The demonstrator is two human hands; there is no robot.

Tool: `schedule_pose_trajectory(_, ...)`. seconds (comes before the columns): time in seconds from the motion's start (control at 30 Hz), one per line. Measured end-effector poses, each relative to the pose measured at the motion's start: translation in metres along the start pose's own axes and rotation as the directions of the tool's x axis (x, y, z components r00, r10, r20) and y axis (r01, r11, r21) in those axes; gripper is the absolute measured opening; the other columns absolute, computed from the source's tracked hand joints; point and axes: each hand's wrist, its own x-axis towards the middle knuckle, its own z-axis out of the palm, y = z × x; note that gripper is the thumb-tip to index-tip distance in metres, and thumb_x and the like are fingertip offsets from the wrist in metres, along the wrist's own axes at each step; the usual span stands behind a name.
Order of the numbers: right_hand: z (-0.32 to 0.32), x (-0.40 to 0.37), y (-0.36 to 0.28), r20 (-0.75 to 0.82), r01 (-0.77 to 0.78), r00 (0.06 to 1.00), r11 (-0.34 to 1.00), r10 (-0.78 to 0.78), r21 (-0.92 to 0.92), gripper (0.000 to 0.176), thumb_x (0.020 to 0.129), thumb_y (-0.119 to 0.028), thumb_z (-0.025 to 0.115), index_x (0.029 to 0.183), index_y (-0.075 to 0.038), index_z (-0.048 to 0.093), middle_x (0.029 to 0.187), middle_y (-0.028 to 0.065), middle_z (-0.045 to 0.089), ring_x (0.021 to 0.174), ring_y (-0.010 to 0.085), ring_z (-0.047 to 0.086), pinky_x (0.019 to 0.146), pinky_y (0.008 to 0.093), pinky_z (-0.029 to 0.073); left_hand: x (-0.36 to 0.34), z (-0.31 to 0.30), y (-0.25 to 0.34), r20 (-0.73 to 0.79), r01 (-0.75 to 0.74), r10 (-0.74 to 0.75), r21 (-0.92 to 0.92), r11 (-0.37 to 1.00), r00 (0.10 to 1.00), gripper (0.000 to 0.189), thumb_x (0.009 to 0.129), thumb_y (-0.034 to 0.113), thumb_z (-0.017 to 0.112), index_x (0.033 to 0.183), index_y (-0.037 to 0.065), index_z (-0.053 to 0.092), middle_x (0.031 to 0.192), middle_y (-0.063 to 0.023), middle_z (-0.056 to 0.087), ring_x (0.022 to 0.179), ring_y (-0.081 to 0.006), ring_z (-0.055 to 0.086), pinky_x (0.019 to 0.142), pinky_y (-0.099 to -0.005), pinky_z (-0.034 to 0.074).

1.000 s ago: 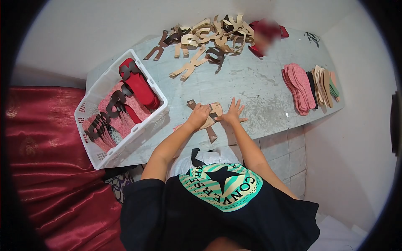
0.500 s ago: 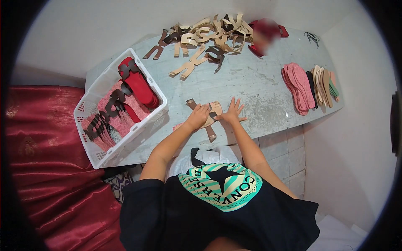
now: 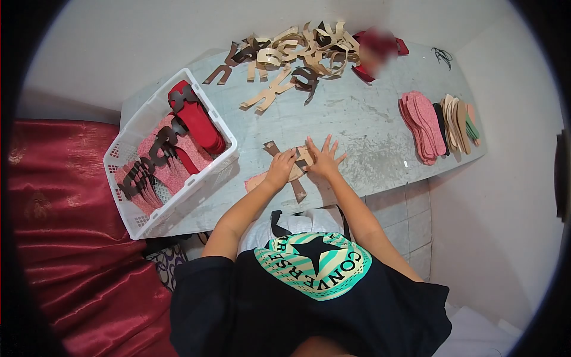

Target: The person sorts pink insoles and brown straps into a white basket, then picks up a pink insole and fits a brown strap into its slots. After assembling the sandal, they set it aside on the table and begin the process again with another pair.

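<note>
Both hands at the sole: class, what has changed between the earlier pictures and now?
The right hand has shifted slightly left, closer to the left hand, which stays over the sole. The white crate and strap pile look unchanged.

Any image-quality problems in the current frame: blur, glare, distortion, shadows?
Head view: a smeared patch hides part of the red item; head view: bright sheen on the red satin cloth; head view: wide-angle bowing of the table edge, black rounded corners; head view: soft shadows near the left hand and right hand, both readable.
</note>
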Motion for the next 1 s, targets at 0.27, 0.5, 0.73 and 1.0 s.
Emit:
schedule_pose_trajectory(0.27, 0.003, 0.005, -0.005, 0.065, 0.254, 0.967, 0.931, -0.246, -0.263, 0.083, 0.068, -0.037, 0.069, 0.132, -0.052, 0.018, 0.146, 0.0161, -0.011, 0.132, 0.0424, -0.01, 0.09, 0.0738, -0.002, 0.0, -0.001, 0.008, -0.086, 0.065, -0.067, -0.027, 0.998, 0.994, 0.032, 0.076, 0.007, 0.052, 0.107, 0.003, 0.056, 0.113, -0.013, 0.05, 0.114, -0.0313, 0.043, 0.092, -0.0427, 0.032)
schedule_pose_trajectory(0.5, 0.002, 0.009, -0.007, 0.152, 0.277, 0.958, 0.914, -0.241, -0.297, 0.077, 0.072, -0.039, 0.064, 0.132, -0.053, 0.017, 0.146, 0.0141, -0.011, 0.132, 0.0419, -0.011, 0.09, 0.0734, -0.004, 0.0, -0.006, 0.01, -0.074, 0.073, -0.075, -0.022, 0.997, 0.994, 0.031, 0.075, 0.008, 0.052, 0.106, 0.003, 0.057, 0.105, -0.0121, 0.05, 0.109, -0.0302, 0.045, 0.089, -0.0419, 0.032)
schedule_pose_trajectory(0.73, -0.004, 0.013, -0.008, 0.236, 0.271, 0.951, 0.908, -0.2, -0.321, 0.075, 0.074, -0.043, 0.061, 0.132, -0.053, 0.015, 0.146, 0.0139, -0.009, 0.132, 0.0413, -0.013, 0.09, 0.0729, -0.005, -0.005, -0.002, 0.011, -0.046, 0.102, -0.105, -0.054, 0.993, 0.993, 0.036, 0.074, 0.008, 0.053, 0.109, 0.002, 0.054, 0.107, -0.0111, 0.05, 0.109, -0.0269, 0.045, 0.089, -0.0406, 0.032)
schedule_pose_trajectory(1.0, -0.002, 0.013, -0.006, 0.253, 0.258, 0.949, 0.922, -0.186, -0.29, 0.073, 0.076, -0.044, 0.059, 0.133, -0.053, 0.013, 0.146, 0.0138, -0.009, 0.132, 0.0411, -0.013, 0.09, 0.0724, -0.006, -0.027, -0.023, 0.026, -0.022, 0.116, -0.12, -0.131, 0.985, 0.993, 0.039, 0.081, 0.029, 0.058, 0.109, 0.002, 0.049, 0.11, -0.0137, 0.047, 0.109, -0.0276, 0.042, 0.089, -0.0405, 0.029)
